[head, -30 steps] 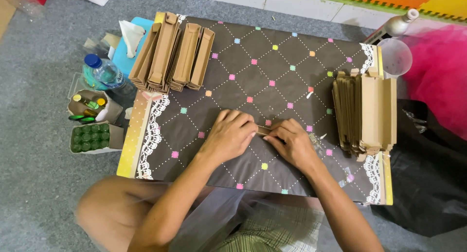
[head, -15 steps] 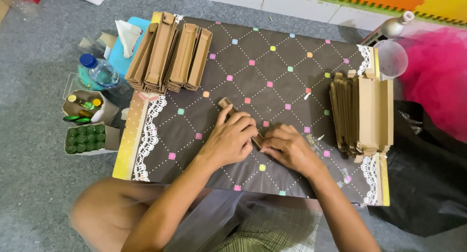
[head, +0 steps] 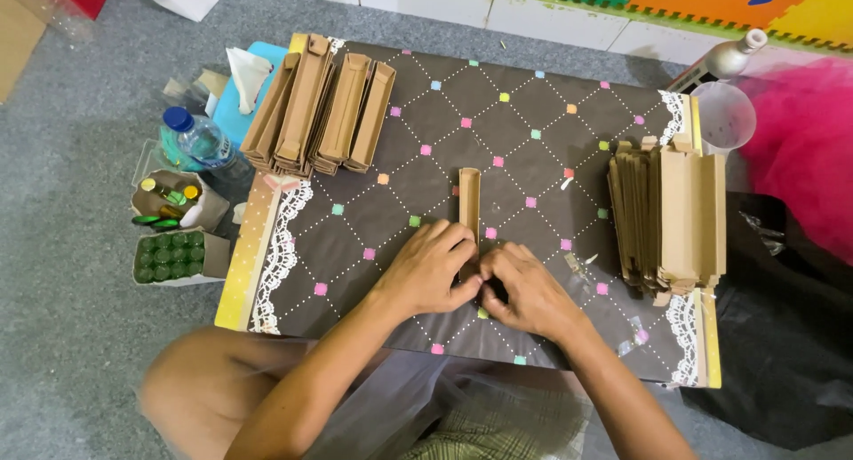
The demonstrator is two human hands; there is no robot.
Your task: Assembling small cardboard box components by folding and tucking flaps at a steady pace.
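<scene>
A narrow brown cardboard box (head: 469,201) lies lengthwise on the low table (head: 533,96), pointing away from me. My left hand (head: 431,269) and my right hand (head: 526,289) meet over its near end, fingers pinching and pressing the cardboard there. The near end is hidden under my fingers. A pile of folded cardboard boxes (head: 320,105) sits at the table's far left. A stack of flat cardboard blanks (head: 671,211) lies at the right edge.
The table has a dark cover with coloured squares and lace edging (head: 275,256). On the floor to the left stand a water bottle (head: 200,140), a box of small green-capped bottles (head: 169,256) and a carton of small containers (head: 169,198). A clear cup (head: 721,114) stands far right.
The cardboard piece was turned from lying across under my hands to pointing away from me. Both hands stayed together at its near end.
</scene>
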